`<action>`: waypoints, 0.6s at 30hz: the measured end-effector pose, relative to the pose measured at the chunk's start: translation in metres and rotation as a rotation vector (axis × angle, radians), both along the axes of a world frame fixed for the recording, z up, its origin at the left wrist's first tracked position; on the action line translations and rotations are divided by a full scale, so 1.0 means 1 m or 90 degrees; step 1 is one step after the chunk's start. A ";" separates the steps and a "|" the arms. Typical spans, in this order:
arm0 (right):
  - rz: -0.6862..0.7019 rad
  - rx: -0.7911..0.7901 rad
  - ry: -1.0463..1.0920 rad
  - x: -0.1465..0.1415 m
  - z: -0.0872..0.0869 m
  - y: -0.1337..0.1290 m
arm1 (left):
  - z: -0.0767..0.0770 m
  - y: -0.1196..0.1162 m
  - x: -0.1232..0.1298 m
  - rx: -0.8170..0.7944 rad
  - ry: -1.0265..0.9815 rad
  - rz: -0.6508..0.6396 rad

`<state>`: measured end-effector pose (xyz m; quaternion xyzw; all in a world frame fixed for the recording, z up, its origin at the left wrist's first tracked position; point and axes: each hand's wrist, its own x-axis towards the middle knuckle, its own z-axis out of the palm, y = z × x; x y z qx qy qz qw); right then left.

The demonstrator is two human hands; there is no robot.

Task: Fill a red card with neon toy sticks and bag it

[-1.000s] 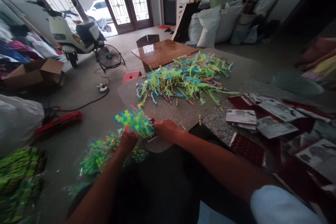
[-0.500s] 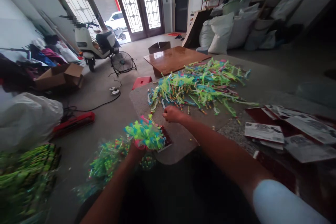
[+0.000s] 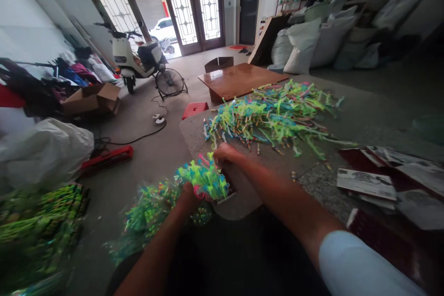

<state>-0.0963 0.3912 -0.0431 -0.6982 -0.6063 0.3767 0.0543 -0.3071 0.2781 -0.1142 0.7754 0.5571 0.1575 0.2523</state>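
My left hand (image 3: pixel 190 196) grips a bunch of green, blue and pink plastic strips (image 3: pixel 204 175) at the near left of the grey table. What lies inside that grip is hidden. My right hand (image 3: pixel 226 153) is closed just beyond the bunch, its fingers bent inward at the bunch's far edge; what they hold is too small to make out. Below the bunch shows a dark red card (image 3: pixel 229 187). Farther back lies a loose pile of similar strips (image 3: pixel 263 113) with small tan and red ends.
Printed cards (image 3: pixel 366 182) lie on the right of the table (image 3: pixel 239 206). More bundled strips (image 3: pixel 149 210) are low at my left, beside green bundles (image 3: pixel 38 222). A brown table (image 3: pixel 243 77) and red stool (image 3: pixel 194 110) stand ahead. A scooter (image 3: pixel 135 58) and fan (image 3: pixel 169 84) stand farther off.
My right hand has drawn back from the pile's edge toward the bunch in my left hand. The whole view has shifted slightly; my left hand keeps its grip.
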 end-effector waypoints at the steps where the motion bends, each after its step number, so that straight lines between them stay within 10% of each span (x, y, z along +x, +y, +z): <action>1: -0.002 -0.015 0.018 0.010 0.001 -0.009 | 0.000 0.000 0.001 -0.007 -0.019 0.008; 12: -0.132 0.062 0.442 0.070 -0.017 -0.138 | 0.001 0.006 0.014 0.056 -0.079 0.004; 18: -0.072 0.209 0.295 0.057 -0.032 -0.176 | -0.004 0.004 0.013 0.081 -0.096 0.023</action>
